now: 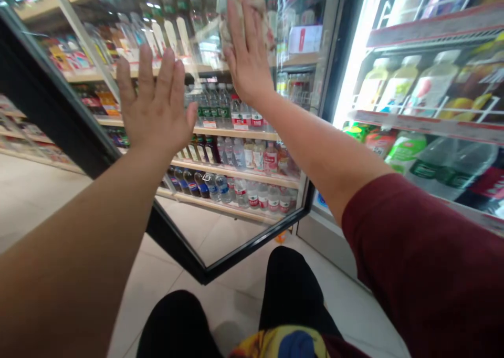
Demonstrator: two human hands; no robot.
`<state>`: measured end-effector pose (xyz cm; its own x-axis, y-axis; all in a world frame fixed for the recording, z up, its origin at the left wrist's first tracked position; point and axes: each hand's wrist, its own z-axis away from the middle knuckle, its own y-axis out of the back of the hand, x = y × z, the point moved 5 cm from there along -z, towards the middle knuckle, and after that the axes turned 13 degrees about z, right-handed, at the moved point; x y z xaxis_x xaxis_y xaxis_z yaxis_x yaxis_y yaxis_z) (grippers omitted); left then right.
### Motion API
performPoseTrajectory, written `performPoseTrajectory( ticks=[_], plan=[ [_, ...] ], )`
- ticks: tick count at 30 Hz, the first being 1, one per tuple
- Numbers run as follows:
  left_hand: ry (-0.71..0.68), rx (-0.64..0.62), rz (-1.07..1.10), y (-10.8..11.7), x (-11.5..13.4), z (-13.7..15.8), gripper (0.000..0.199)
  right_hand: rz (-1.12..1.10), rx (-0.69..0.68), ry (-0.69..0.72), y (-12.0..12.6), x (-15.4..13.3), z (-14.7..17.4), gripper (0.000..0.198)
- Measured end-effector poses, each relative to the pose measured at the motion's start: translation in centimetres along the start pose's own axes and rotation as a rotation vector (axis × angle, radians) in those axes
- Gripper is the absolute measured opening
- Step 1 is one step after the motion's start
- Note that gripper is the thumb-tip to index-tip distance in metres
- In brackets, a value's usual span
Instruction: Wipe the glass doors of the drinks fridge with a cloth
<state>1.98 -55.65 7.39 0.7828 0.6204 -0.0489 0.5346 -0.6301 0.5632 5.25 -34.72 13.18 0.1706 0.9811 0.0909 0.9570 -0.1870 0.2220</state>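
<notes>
From the head view, the only feed I have, I look past two bent knees in black trousers (pixel 177 321) at a black-framed clear glass door (pixel 214 245) swung out from a lit drinks cooler (pixel 433 120). My right hand (pixel 249 59), reaching up from a maroon short sleeve (pixel 397 232), lies flat over a crumpled beige cloth with reddish patches (pixel 260 3), high on the pane; its fingers are extended and close together, pressing the cloth rather than clenching it. My left hand (pixel 155 103) is lower and nearer the door's free edge, palm toward the glass, fingers straight and slightly parted, grasping nothing; it looks braced there, though I cannot confirm full contact. Wooden-edged shelves of plastic bottles (pixel 236 132) show through the pane. I judge the step in hand to be a wiping stroke on the upper glass. To my mind the next move calls for even pressure through the right palm, the cloth kept spread under the fingers, and the left arm steadying the door against swing.
</notes>
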Motion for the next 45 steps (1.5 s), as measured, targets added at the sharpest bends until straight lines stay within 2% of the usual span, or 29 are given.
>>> performPoseTrajectory(
  ticks=[4, 7, 9, 11, 15, 17, 22, 24, 28, 30, 34, 37, 39, 43, 45],
  plan=[
    [-0.040, 0.023, -0.015, 0.3, 0.3, 0.3, 0.101, -0.014, -0.064, -0.010, -0.9, 0.9, 3.3, 0.064],
    [-0.090, 0.050, -0.016, 0.5, 0.4, 0.7, 0.097, -0.034, -0.079, -0.004, -1.6, 2.5, 2.4, 0.065],
    [-0.119, 0.067, -0.031, 0.5, 0.2, 0.7, 0.098, -0.016, -0.079, -0.038, -2.3, 3.9, 1.4, 0.067],
    [-0.134, 0.082, -0.055, 0.2, -0.3, 0.6, 0.100, -0.010, -0.070, -0.092, -3.1, 4.9, 1.8, 0.069],
    [-0.127, 0.108, -0.093, -0.1, -1.0, 0.4, 0.106, -0.049, -0.135, -0.206, -4.7, 6.0, 6.1, 0.072],
    [-0.120, 0.092, -0.113, -0.2, -1.1, 0.4, 0.108, -0.041, -0.170, -0.196, -5.2, 6.6, 7.1, 0.069],
    [-0.108, 0.094, -0.127, 0.0, -0.9, 0.5, 0.107, -0.040, -0.146, -0.179, -5.6, 9.6, 3.8, 0.070],
    [-0.097, 0.096, -0.088, 0.0, -1.0, 0.5, 0.104, -0.050, -0.148, -0.223, -6.2, 10.6, 3.8, 0.071],
    [-0.041, 0.057, -0.113, 0.0, -1.5, 0.2, 0.113, -0.067, -0.154, -0.372, -8.0, 11.8, 8.2, 0.066],
    [-0.006, 0.002, -0.119, -0.1, -1.8, 0.1, 0.114, -0.058, -0.172, -0.386, -8.9, 12.4, 9.5, 0.067],
    [-0.057, 0.001, -0.097, 0.0, -1.8, 0.2, 0.112, -0.053, -0.175, -0.465, -9.9, 15.5, 7.3, 0.074],
    [-0.058, -0.005, -0.111, 0.0, -1.7, 0.2, 0.116, -0.056, -0.173, -0.502, -10.1, 17.4, 6.2, 0.071],
    [-0.022, -0.018, -0.097, 0.1, -1.4, 0.3, 0.115, -0.073, -0.175, -0.513, -10.2, 17.8, 7.9, 0.069],
    [0.022, -0.044, -0.078, 0.6, -0.6, 0.4, 0.107, -0.116, -0.207, -0.572, -11.0, 18.3, 13.6, 0.069],
    [0.017, -0.051, -0.089, 0.5, -0.5, 0.4, 0.108, -0.120, -0.215, -0.594, -11.6, 19.0, 14.6, 0.069]
  ],
)
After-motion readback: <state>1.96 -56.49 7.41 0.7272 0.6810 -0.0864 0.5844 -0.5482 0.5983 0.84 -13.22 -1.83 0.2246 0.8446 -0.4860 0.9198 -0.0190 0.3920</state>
